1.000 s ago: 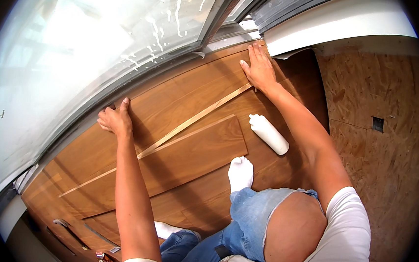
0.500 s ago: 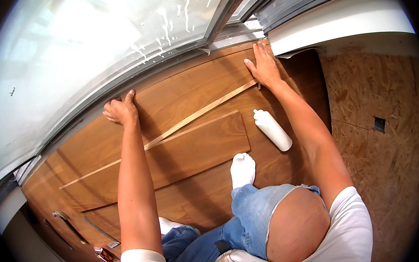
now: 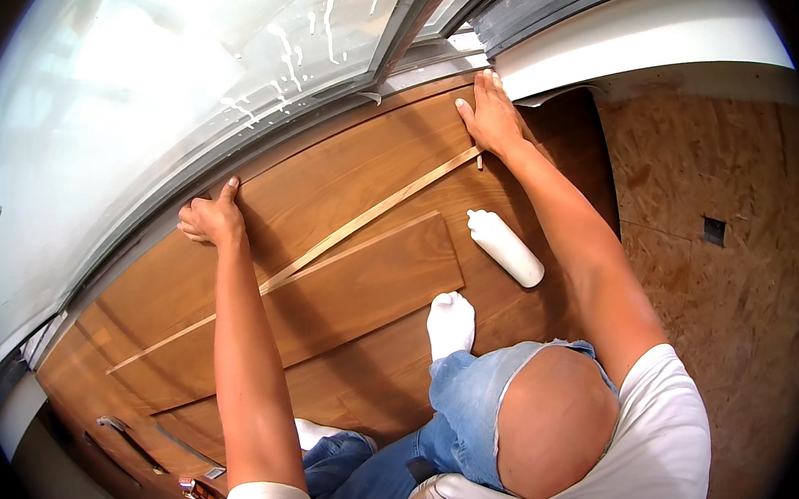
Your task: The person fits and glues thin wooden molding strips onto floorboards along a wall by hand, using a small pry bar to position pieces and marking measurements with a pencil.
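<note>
A long brown wooden floorboard (image 3: 350, 157) lies along the foot of the glazed door, close to its grey frame. At the board's outer edge, my left hand (image 3: 210, 217) has its fingers curled and its thumb along the wood. The fingertips are partly hidden. My right hand (image 3: 496, 121) lies flat with fingers stretched out at the board's far right end, near the corner of the frame. A thin pale wood strip (image 3: 364, 219) runs slantwise across the floor between my arms. Nearer to me is a loose shorter plank (image 3: 373, 285).
A white squeeze bottle (image 3: 506, 249) lies on its side right of my socked foot (image 3: 451, 324). Lower left are a hammer-like tool (image 3: 133, 444), a flat metal tool (image 3: 185, 448) and a small red box (image 3: 200, 493). A chipboard panel (image 3: 696, 301) stands right; white drips mark the glass (image 3: 179, 63).
The whole view has shifted slightly, so things appear a little further left. Both hands keep their places on the board, with hardly any change in their pose.
</note>
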Motion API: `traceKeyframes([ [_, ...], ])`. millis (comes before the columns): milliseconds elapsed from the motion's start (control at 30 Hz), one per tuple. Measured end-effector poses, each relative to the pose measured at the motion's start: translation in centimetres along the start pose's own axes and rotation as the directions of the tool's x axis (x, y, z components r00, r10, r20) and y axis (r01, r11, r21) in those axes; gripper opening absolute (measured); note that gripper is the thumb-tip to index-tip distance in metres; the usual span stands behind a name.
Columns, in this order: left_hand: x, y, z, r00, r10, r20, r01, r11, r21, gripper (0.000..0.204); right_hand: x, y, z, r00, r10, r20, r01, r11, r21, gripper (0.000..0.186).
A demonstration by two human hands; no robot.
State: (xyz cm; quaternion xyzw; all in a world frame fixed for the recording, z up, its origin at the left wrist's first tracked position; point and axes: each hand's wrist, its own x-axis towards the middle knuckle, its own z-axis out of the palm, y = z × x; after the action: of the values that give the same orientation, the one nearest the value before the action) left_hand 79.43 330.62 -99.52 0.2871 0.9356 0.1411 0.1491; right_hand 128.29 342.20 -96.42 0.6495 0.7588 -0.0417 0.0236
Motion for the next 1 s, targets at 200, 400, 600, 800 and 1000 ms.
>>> traceKeyframes([
  [200, -0.3, 0.2, 0.3, 0.998, 0.031, 0.058, -0.030, 0.999, -0.020, 0.080, 0.6, 2.1, 0.3, 0.992, 0.090, -0.086, -0.075, 0.983, 0.168, 0.065],
  [400, 0.5, -0.8, -0.5, 0.996, 0.084, 0.001, -0.084, 0.996, -0.005, 0.085, 3.3, -0.7, -2.2, 0.982, 0.178, -0.066, -0.181, 0.983, -0.030, 0.035],
  [600, -0.5, 0.0, -0.2, 0.996, 0.088, -0.025, -0.089, 0.996, -0.014, 0.068, 4.8, 0.0, -0.4, 0.945, 0.314, -0.093, -0.313, 0.949, 0.026, 0.038],
  [800, -1.4, -0.3, -0.3, 0.990, 0.072, -0.120, -0.082, 0.993, -0.080, 0.056, 5.3, -2.2, -1.1, 0.842, 0.537, -0.062, -0.501, 0.818, 0.282, 0.052],
  [1000, -0.9, 0.5, -0.3, 0.990, 0.017, -0.137, -0.030, 0.995, -0.098, 0.053, 5.0, -1.9, 0.6, 0.826, 0.545, -0.144, -0.481, 0.815, 0.323, 0.051],
])
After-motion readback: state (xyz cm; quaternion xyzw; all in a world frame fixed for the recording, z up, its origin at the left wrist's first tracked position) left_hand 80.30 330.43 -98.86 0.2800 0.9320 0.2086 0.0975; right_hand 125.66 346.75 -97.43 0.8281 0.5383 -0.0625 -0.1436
